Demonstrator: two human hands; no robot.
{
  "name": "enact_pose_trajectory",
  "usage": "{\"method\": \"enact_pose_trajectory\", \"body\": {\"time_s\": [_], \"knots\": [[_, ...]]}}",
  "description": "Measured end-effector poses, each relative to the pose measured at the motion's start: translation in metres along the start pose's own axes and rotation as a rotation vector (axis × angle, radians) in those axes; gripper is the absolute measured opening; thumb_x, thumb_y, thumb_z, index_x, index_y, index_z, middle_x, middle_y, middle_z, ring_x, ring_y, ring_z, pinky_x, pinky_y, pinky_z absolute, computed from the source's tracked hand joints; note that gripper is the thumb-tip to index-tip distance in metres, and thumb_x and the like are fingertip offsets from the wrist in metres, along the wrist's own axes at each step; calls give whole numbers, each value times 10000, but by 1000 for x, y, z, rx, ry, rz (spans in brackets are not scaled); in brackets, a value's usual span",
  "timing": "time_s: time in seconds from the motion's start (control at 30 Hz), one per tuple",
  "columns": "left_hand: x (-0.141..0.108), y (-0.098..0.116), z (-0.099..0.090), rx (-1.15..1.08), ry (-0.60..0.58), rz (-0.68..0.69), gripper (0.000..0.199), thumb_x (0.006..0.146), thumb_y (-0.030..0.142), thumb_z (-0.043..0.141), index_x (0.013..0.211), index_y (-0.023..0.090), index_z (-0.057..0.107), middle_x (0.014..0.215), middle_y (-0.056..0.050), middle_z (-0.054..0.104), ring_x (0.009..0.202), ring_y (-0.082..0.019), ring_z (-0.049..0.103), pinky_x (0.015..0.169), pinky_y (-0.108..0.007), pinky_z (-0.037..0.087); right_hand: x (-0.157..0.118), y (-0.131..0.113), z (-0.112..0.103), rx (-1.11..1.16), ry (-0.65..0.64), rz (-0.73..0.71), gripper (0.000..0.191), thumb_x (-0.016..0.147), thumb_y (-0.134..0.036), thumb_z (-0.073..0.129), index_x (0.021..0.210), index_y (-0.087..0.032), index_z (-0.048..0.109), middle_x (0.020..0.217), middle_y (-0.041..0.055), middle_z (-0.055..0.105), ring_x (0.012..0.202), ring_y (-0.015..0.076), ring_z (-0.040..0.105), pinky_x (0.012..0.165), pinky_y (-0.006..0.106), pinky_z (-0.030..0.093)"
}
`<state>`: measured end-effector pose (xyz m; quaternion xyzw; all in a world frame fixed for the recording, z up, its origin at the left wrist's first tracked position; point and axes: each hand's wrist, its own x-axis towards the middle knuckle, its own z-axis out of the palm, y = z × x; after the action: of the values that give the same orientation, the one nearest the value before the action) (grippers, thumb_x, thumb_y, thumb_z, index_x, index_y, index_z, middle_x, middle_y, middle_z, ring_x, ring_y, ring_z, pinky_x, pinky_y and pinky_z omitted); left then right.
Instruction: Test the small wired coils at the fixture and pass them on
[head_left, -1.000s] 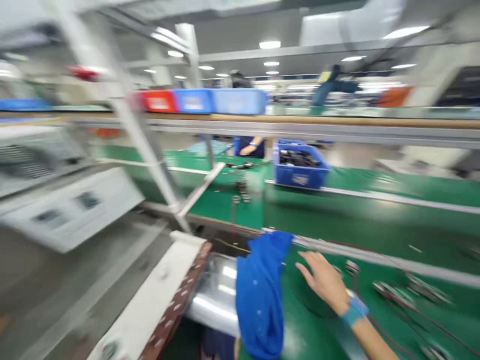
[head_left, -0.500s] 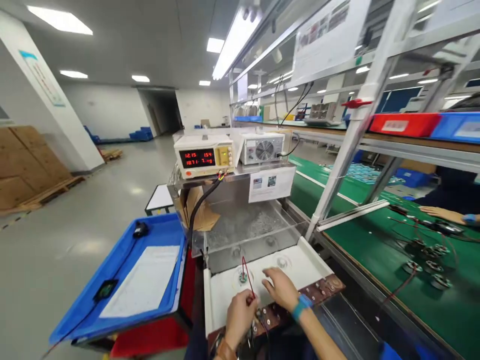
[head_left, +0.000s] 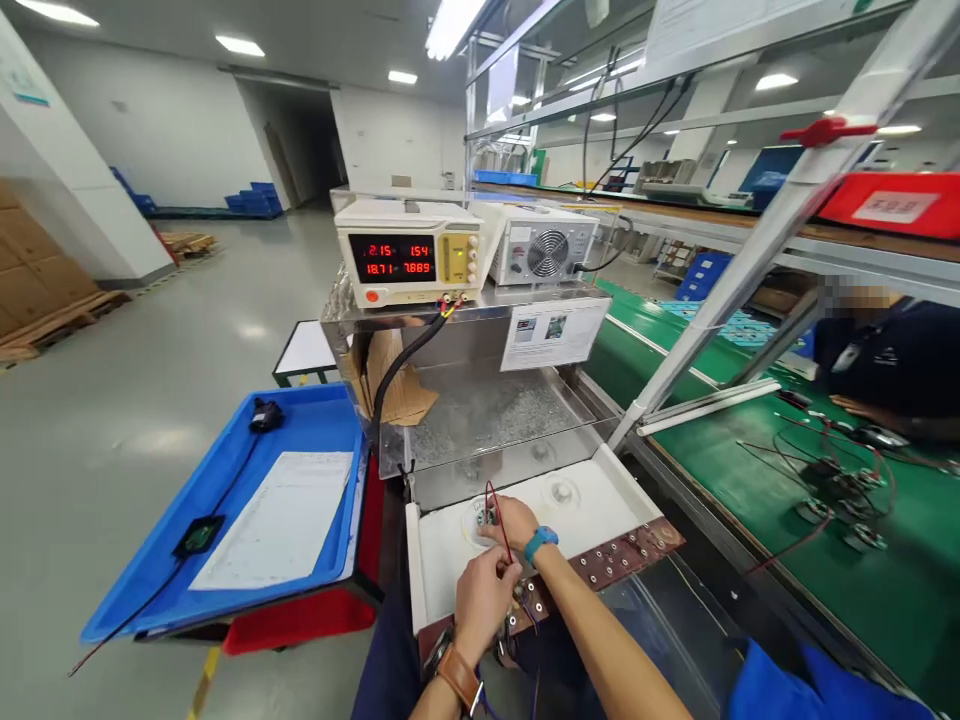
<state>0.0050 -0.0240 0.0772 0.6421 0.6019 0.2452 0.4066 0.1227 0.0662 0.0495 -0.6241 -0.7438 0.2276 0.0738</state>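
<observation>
My left hand, with a brown strap at the wrist, pinches the red wire near the front edge of the white tray. Farther forward my right hand, wearing a blue band, has its fingers closed around the small round motor part, which sits in the left ring of the tray. The red wire arches up from this part and runs down to my left fingers. A brown strip with metal studs runs along the tray's front.
A power supply with lit red digits and a fan unit stand behind. At left is a blue bin holding paper. Motors with wires lie on the green bench at right, beside a person.
My right hand has moved left and closed on the motor part. My left hand still pinches the wire. The camera view has shifted, and the person at right now shows more.
</observation>
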Motion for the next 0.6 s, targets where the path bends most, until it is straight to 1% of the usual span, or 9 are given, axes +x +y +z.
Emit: {"method": "enact_pose_trajectory", "body": {"time_s": [0.07,0.13,0.2,0.27,0.37,0.43,0.47,0.53,0.6], "knots": [[3,-4,2,-103,41,47,182,831,329,533,746,222,654,781,-35,744,780,-203,667,716,-287,443,1,-3,1,-36,1,-16,298,800,-367,681,1030,-180,663,978,89,724,898,223,666,729,267,423],[6,-8,3,-260,96,86,284,823,461,533,782,211,661,803,-61,748,799,-234,675,750,-324,483,2,-6,0,-73,10,-35,263,790,-338,671,996,-174,670,956,92,727,883,221,668,715,264,421],[10,-9,1,-386,141,81,425,760,609,566,813,200,668,846,-80,754,849,-265,682,794,-358,509,2,-9,-5,-79,62,-54,294,770,-363,677,994,-173,668,957,94,727,877,225,667,701,267,425],[15,-7,-3,-431,179,27,554,649,721,615,819,196,669,871,-89,757,891,-290,685,832,-385,519,1,-7,-20,-56,161,-58,348,758,-425,676,1004,-179,658,950,88,726,855,229,667,676,272,428],[25,9,-2,-445,234,-80,718,478,820,653,830,194,666,815,-90,752,818,-292,691,773,-400,548,-17,10,-63,-31,333,8,356,786,-479,622,989,-187,640,921,77,721,819,231,665,646,282,425],[32,32,7,-497,233,-107,767,425,828,673,851,191,657,749,-77,733,702,-258,675,652,-372,556,-45,32,-101,-33,437,110,320,814,-462,585,975,-189,630,921,80,715,824,231,662,651,287,426],[36,48,14,-532,206,-91,764,433,810,691,875,187,656,731,-66,723,654,-234,659,602,-350,547,-64,47,-121,-37,488,176,302,824,-447,575,973,-190,626,930,83,711,834,231,659,662,289,428],[47,91,33,-585,116,-11,720,500,744,723,936,173,663,723,-50,705,608,-191,628,564,-317,534,-107,83,-160,-48,596,342,277,835,-424,567,974,-190,619,947,88,706,856,232,656,685,291,429],[61,143,55,-610,-5,102,662,598,650,731,1034,156,665,818,-71,720,668,-185,649,631,-319,559,-152,124,-194,-57,709,551,257,852,-400,551,980,-186,614,954,95,703,873,235,656,706,293,428]]}}
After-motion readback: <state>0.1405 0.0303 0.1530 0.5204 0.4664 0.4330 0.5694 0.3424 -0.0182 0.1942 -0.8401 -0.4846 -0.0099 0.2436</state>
